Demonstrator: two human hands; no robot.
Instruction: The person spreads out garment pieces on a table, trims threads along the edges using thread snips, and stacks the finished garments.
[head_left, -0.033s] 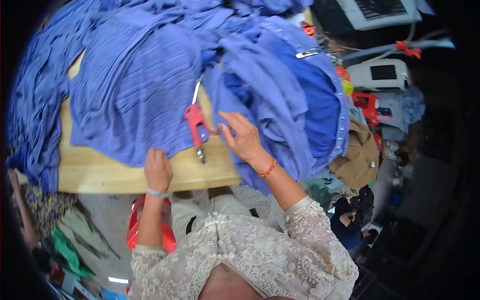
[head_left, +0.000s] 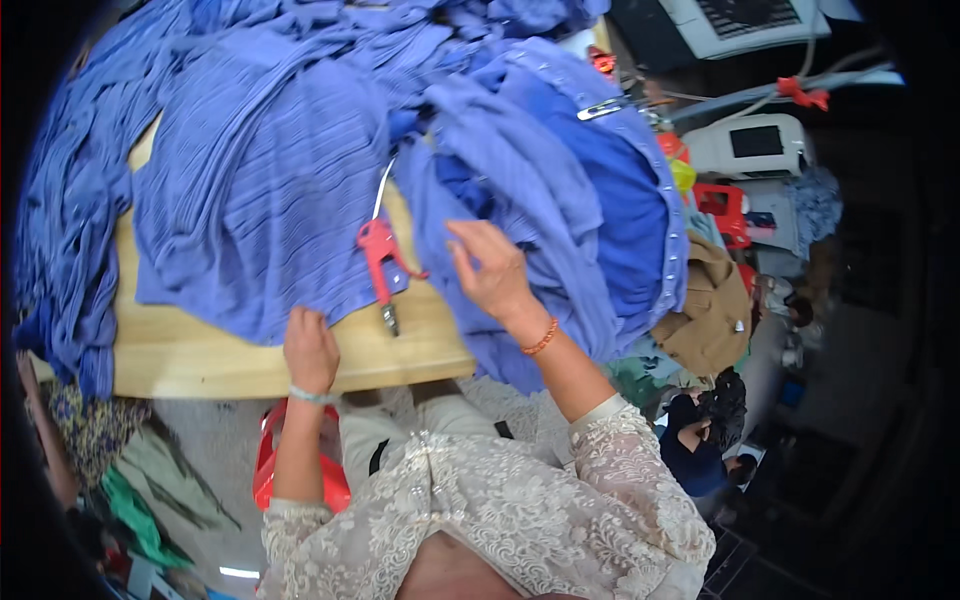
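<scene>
We record a pale wooden table [head_left: 200,355] heaped with blue garments, seen from above. At roughly 8 o'clock from the picture's centre, the left hand [head_left: 310,350] grips the lower hem of a pleated blue garment [head_left: 260,180] at the table's near edge, fingers curled narrow over the cloth. The right hand [head_left: 492,272], at about 5 o'clock from centre, lies on a smoother blue garment [head_left: 560,200] that drapes over the table's right side; its fingers are loosely spread and pressed flat to the fabric, holding nothing that we can see. An orange beaded bracelet [head_left: 540,338] circles that wrist, and a thin pale band [head_left: 312,396] the left one. Between the two hands lies a red-handled air blow gun [head_left: 378,262] with a metal nozzle pointing toward 6 o'clock and a pale hose running off toward 12 o'clock under the cloth; neither hand touches it. The pleated garment shows fine parallel ribbing; the right-hand pile is plain-woven, one piece with a row of small pale snaps along its edge. Both sleeves are cream lace with a raised floral pattern. As to containers, a red plastic basket [head_left: 268,470] sits below the table at 7 o'clock; we cannot tell its contents. At 3 o'clock a tan garment [head_left: 710,310] lies bunched.
</scene>
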